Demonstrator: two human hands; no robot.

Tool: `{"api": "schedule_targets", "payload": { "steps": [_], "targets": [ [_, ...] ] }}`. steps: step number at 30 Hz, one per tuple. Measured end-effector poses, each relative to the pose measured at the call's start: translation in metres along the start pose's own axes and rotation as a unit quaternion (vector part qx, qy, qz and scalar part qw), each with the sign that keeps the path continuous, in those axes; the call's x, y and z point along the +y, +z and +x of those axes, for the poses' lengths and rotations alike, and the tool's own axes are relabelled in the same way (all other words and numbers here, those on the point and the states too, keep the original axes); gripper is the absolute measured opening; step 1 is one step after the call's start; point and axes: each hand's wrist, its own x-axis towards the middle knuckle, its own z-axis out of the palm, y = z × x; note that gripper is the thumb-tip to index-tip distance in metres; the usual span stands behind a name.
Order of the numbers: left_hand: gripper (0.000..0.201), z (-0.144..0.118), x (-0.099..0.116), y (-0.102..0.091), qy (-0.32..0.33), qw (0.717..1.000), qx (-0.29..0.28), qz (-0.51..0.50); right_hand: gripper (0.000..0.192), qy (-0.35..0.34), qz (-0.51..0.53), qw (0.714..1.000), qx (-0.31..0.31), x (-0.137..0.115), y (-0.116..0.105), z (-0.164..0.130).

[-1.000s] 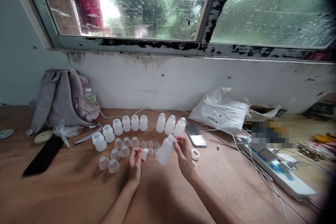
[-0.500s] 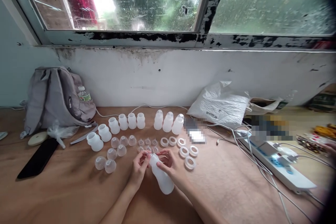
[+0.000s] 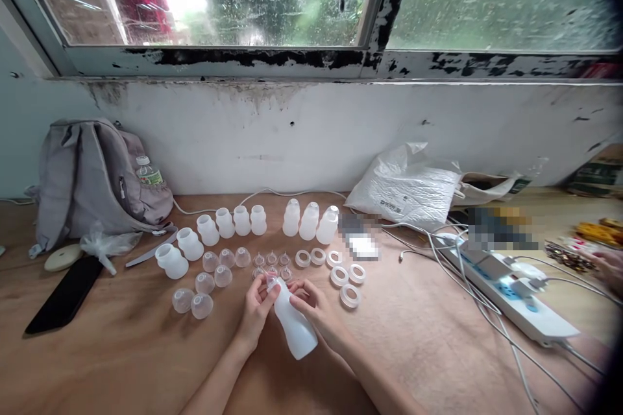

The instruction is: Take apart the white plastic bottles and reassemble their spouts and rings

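Observation:
A frosted white baby bottle [image 3: 296,327] is held slanted over the table, its base towards me on the right. My right hand [image 3: 312,306] is closed round the bottle's side near the upper end. My left hand [image 3: 259,308] is closed with thumb and fingers pinching the top end, where a small clear piece [image 3: 271,281] shows; how it sits on the bottle is partly hidden by fingers. Just beyond my hands lie several clear bottle nipples [image 3: 271,257]. White collar rings [image 3: 339,275] lie to the right, and clear domed caps [image 3: 205,283] to the left.
Open bottle bodies [image 3: 207,230] stand in a curved row at the back left; three capped bottles [image 3: 308,220] stand right of them. A black phone [image 3: 65,295] and grey backpack [image 3: 92,175] are at left. A power strip [image 3: 511,292] with cables and another person's hand [image 3: 610,269] are at right.
The view has shifted slightly. The bottle's top end has turned a little towards my left hand, and the clear piece there shows more. Both hands keep their grip.

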Motion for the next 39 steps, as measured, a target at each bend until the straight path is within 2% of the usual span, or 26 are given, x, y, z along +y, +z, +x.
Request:
{"api": "schedule_targets", "payload": {
  "steps": [2, 5, 9, 13, 15, 17, 22, 26, 30, 35, 37, 39],
  "targets": [
    [0.038, 0.0, -0.001, 0.0, -0.002, 1.0, 0.018, -0.017, 0.029, 0.011, 0.025, 0.999, -0.021, -0.003, 0.002, -0.003],
    [0.039, 0.0, -0.002, -0.001, 0.005, 0.999, 0.043, -0.014, 0.032, 0.022, 0.038, 0.999, -0.017, -0.006, 0.005, -0.005],
    [0.042, 0.0, -0.003, -0.001, 0.012, 0.997, 0.071, -0.003, 0.035, 0.024, 0.012, 0.999, -0.032, -0.012, 0.002, -0.006],
    [0.044, 0.0, -0.004, -0.001, 0.026, 0.994, 0.106, -0.007, 0.07, 0.067, -0.03, 0.992, -0.1, -0.014, -0.002, -0.01],
    [0.042, 0.0, -0.004, -0.001, 0.033, 0.993, 0.11, -0.01, 0.08, 0.068, -0.053, 0.99, -0.113, -0.012, -0.004, -0.011],
    [0.038, 0.001, -0.004, -0.003, 0.036, 0.994, 0.104, -0.014, 0.077, 0.041, -0.093, 0.99, -0.092, -0.008, -0.008, -0.01],
    [0.032, 0.005, -0.002, -0.01, 0.032, 0.995, 0.091, -0.023, 0.049, -0.048, -0.197, 0.979, -0.019, -0.006, -0.019, -0.004],
    [0.035, 0.006, -0.003, -0.012, 0.015, 0.996, 0.081, -0.029, 0.047, -0.128, -0.255, 0.958, 0.019, -0.008, -0.026, 0.0],
    [0.032, 0.007, -0.004, -0.013, 0.019, 0.997, 0.069, -0.038, 0.047, -0.147, -0.242, 0.958, 0.052, -0.002, -0.028, 0.0],
    [0.029, 0.009, -0.001, -0.018, 0.004, 0.997, 0.08, -0.017, 0.043, -0.199, -0.264, 0.94, 0.088, 0.001, -0.027, -0.001],
    [0.029, 0.01, 0.0, -0.02, -0.012, 0.996, 0.08, -0.031, 0.043, -0.185, -0.266, 0.942, 0.092, -0.001, -0.026, -0.001],
    [0.03, 0.011, 0.001, -0.022, -0.017, 0.996, 0.073, -0.055, 0.043, -0.148, -0.235, 0.956, 0.091, -0.003, -0.025, -0.001]
  ]
}}
